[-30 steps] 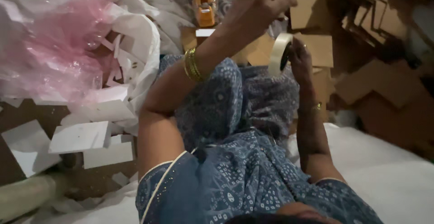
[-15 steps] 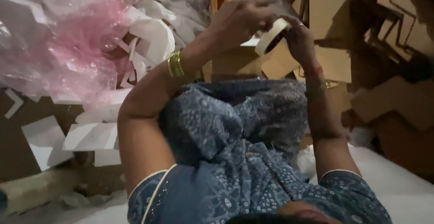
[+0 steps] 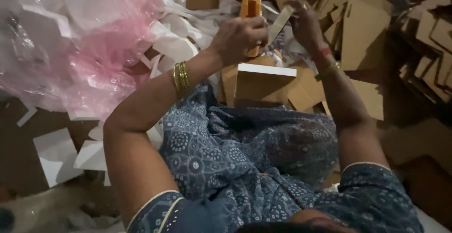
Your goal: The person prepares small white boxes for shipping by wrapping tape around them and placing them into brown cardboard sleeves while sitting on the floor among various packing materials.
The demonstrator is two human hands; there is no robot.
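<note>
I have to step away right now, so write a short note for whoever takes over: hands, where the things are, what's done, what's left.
Left hand: raised over the lap, closed around the orange tool.
Right hand: raised beside it, pinching the pale strip, which runs between both hands.
Flat brown box with a white edge: rests on the lap under the hands.
Cardboard pieces: heaped at right. Plastic sheeting: left.
Done: strip is in hand.
Left: strip is not on the box yet.

Plastic sheeting [image 3: 80,44] left — cardboard pieces [image 3: 362,30] right
</note>
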